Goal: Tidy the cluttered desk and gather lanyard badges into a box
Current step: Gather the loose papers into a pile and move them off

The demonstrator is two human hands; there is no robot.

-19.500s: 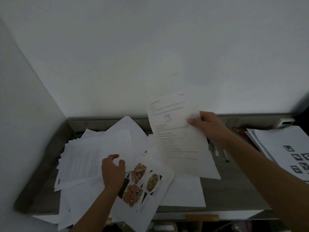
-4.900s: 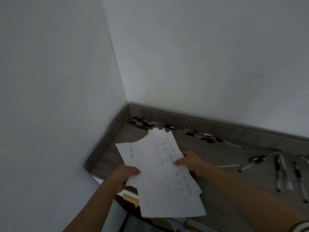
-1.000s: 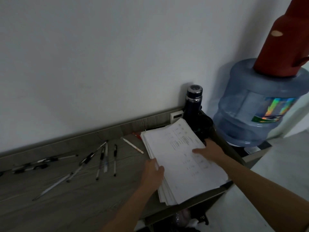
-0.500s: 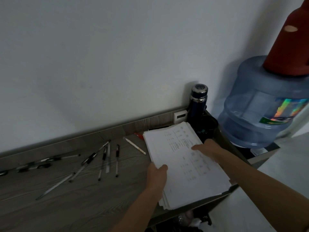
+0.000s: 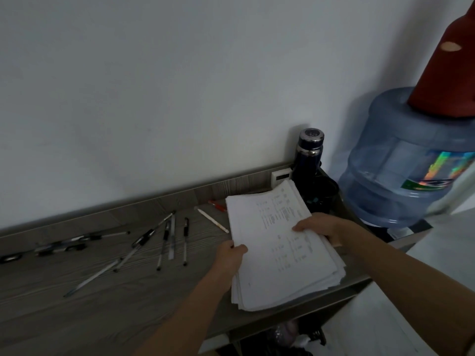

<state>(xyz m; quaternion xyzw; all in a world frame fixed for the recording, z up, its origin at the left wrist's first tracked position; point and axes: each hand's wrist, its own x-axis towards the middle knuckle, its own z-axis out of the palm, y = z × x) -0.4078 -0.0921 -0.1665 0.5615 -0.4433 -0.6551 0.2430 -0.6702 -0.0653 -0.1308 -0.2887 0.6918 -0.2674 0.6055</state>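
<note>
A thick stack of white printed papers point(image 5: 275, 253) lies at the right end of the grey wooden desk point(image 5: 77, 304). My left hand point(image 5: 230, 256) grips the stack's left edge, thumb on top. My right hand point(image 5: 325, 226) holds its right edge, fingers curled over the top sheet. No lanyard badges or box are in view.
Several pens point(image 5: 164, 240) lie scattered on the desk left of the stack, more along the back rail point(image 5: 59, 246). A dark flask point(image 5: 308, 160) stands at the back right corner. A blue water jug point(image 5: 406, 165) with a red object on top stands beyond the desk's right edge.
The paper stack has been carried from the desk's left corner to its right end. In the last second both hands have stayed on its edges, the right thumb shifting slightly.
</note>
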